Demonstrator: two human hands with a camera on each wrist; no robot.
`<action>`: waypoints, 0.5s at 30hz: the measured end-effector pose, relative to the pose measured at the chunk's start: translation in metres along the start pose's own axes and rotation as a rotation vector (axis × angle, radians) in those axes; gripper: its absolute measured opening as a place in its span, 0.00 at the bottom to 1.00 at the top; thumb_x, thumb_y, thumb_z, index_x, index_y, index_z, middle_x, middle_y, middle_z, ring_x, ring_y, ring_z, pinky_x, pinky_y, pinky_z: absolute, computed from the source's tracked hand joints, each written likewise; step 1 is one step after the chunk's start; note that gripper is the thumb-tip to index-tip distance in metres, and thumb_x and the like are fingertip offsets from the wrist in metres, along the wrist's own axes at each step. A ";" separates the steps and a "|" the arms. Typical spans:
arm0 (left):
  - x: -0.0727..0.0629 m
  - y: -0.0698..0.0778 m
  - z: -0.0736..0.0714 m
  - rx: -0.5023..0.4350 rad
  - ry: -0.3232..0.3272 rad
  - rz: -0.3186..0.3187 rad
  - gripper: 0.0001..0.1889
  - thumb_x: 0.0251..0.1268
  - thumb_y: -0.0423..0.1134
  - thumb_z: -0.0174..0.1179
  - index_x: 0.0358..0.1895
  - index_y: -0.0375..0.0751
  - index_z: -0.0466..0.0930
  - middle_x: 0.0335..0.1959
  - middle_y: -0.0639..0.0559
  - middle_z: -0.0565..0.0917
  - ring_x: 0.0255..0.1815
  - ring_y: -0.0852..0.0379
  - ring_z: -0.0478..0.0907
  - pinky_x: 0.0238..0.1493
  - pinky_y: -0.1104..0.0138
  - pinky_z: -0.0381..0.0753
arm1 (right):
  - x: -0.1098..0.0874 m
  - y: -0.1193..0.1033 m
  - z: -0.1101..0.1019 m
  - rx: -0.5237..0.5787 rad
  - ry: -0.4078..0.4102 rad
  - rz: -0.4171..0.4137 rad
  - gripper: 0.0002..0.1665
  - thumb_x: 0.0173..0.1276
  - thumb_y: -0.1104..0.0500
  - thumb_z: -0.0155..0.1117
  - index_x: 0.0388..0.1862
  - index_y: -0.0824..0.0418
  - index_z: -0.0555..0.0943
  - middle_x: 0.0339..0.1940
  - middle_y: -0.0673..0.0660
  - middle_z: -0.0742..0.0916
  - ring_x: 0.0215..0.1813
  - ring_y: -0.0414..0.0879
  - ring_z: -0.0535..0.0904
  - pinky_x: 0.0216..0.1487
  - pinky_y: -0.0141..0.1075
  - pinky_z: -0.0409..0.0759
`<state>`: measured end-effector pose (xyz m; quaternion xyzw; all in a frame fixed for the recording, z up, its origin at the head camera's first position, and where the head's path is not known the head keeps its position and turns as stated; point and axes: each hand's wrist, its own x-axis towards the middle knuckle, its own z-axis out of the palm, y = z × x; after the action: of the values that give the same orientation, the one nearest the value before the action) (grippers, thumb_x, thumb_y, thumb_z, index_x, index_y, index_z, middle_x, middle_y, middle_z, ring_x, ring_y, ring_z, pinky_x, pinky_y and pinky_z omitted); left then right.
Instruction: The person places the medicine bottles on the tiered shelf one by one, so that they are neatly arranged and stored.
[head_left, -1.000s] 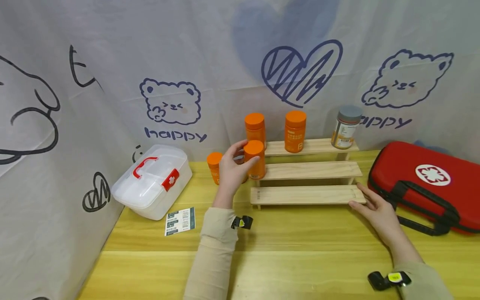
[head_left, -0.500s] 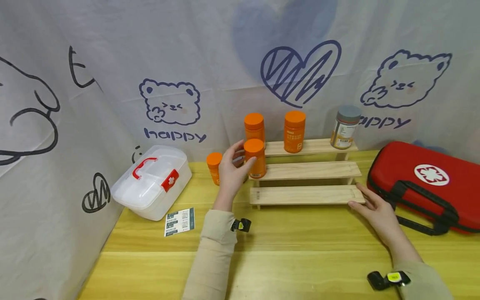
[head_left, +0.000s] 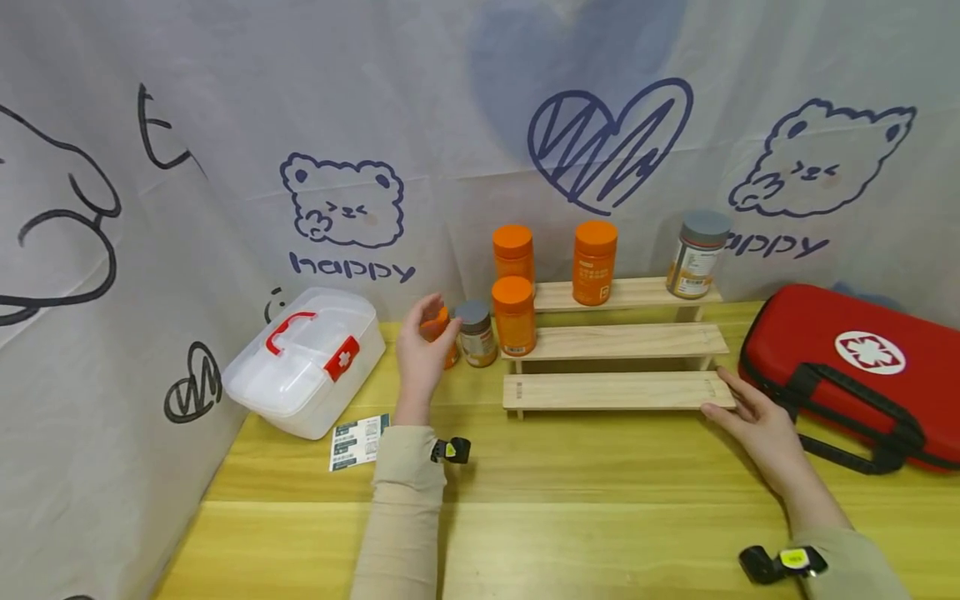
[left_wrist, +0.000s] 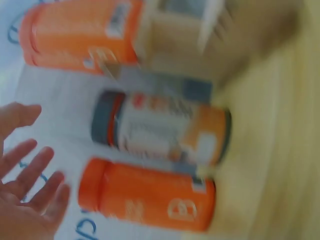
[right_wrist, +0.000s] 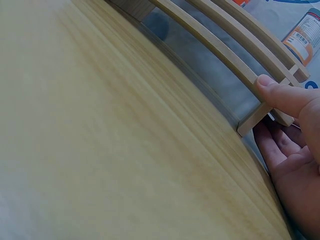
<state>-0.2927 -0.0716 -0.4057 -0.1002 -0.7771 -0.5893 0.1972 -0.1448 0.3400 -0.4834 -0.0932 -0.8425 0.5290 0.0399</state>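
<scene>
We record a pale cloth, printed with bears, a heart and "happy", behind the left grip and right grip. Below both we note the yellowish wood-grain surface. Just right of the right grip: a red case with white cross emblem and black handle.

Between the grips we find the three-tier wooden rack. The right grip pinches its lowest tier at the right end, thumb on the front edge, fingers beyond. Left of the left grip we log a white box, with translucent lid, red handle and red latch.

The left grip holds nothing: fingers spread, apart from the bottles in the left wrist view, which is blurred. Bottles, by position: an orange bottle on the surface beyond the left grip, partly hidden by it from the head; just right of that grip, a grey-lidded jar; next to it, a second orange bottle at the middle tier's left end. On the top tier, between the grips, we count two more orange bottles; behind the right grip, another grey-lidded jar.

Smallest: a printed card, flat, near-left of the left grip.
</scene>
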 end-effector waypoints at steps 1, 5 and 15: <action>0.001 -0.003 -0.002 0.046 0.008 0.001 0.25 0.58 0.34 0.68 0.59 0.36 0.75 0.56 0.42 0.76 0.57 0.45 0.72 0.61 0.55 0.70 | 0.000 0.000 0.000 0.001 -0.002 0.000 0.46 0.66 0.45 0.63 0.77 0.53 0.52 0.72 0.70 0.61 0.68 0.68 0.60 0.41 0.13 0.66; 0.002 -0.015 -0.008 0.169 0.021 -0.024 0.27 0.59 0.38 0.67 0.63 0.40 0.72 0.63 0.45 0.70 0.65 0.48 0.64 0.68 0.54 0.60 | -0.001 0.000 0.000 0.003 -0.001 -0.001 0.46 0.67 0.46 0.63 0.77 0.52 0.53 0.73 0.70 0.60 0.68 0.69 0.59 0.41 0.13 0.66; 0.000 -0.043 -0.006 0.094 0.040 -0.177 0.33 0.59 0.37 0.67 0.68 0.38 0.66 0.65 0.41 0.67 0.64 0.46 0.65 0.67 0.57 0.61 | -0.002 -0.002 0.000 -0.015 0.007 -0.005 0.46 0.66 0.46 0.63 0.77 0.52 0.54 0.72 0.70 0.61 0.67 0.69 0.60 0.41 0.12 0.65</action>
<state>-0.3088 -0.0895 -0.4424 -0.0102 -0.8056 -0.5691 0.1643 -0.1430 0.3384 -0.4814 -0.0933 -0.8467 0.5221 0.0433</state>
